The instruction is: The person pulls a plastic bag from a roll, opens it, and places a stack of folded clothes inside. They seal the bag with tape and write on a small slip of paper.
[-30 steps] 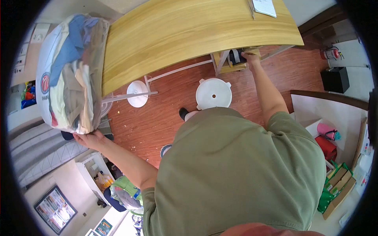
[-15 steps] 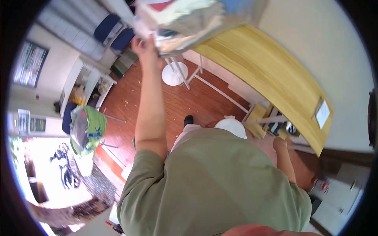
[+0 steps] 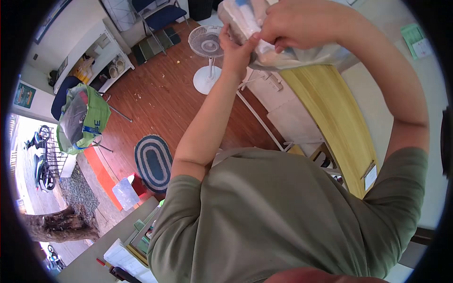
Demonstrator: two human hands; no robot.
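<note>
A clear plastic bag (image 3: 302, 57) with pale, partly hidden contents is at the top of the head view, above the near end of a light wooden tabletop. My left hand (image 3: 238, 51) grips the bag's left side, thumb towards me and fingers along its edge. Across the bag's front reaches my right hand (image 3: 297, 26), its fingers curled in and closed on the plastic near my left thumb. The frame's top edge cuts off part of the bag.
A white standing fan (image 3: 207, 42) stands on the wooden floor beyond the long wooden tabletop (image 3: 337, 113). To the left, a green bag (image 3: 89, 118) hangs on a chair. An oval rug (image 3: 153, 162) lies on the floor. A clipboard (image 3: 370, 177) rests on the tabletop.
My right hand has come up from beside the tabletop to the plastic bag. My left hand and the bag appear further right in view, as the view has turned.
</note>
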